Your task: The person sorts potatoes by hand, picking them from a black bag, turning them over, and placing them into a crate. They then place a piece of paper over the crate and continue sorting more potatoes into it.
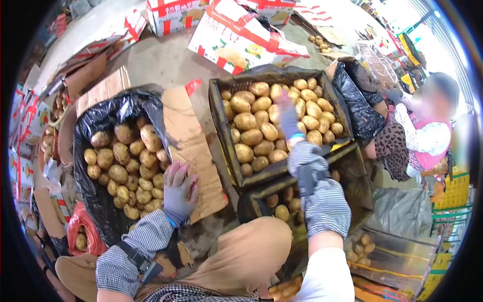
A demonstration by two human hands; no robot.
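Note:
My left hand, in a grey glove with pinkish fingertips, rests with its fingers extended at the right edge of a cardboard box lined with a black plastic bag. Potatoes fill that box, and its brown flap lies beside my fingers. Over the dark crate my right hand reaches in among potatoes. Motion smears its fingers, so whether they grip a potato cannot be made out. Striped sleeve covers and straps wrap both forearms.
Another dark crate with some potatoes stands nearer my knee. White and red cartons lie beyond the crates. A co-worker sits at the right near black plastic bags. A red bag with potatoes is at lower left.

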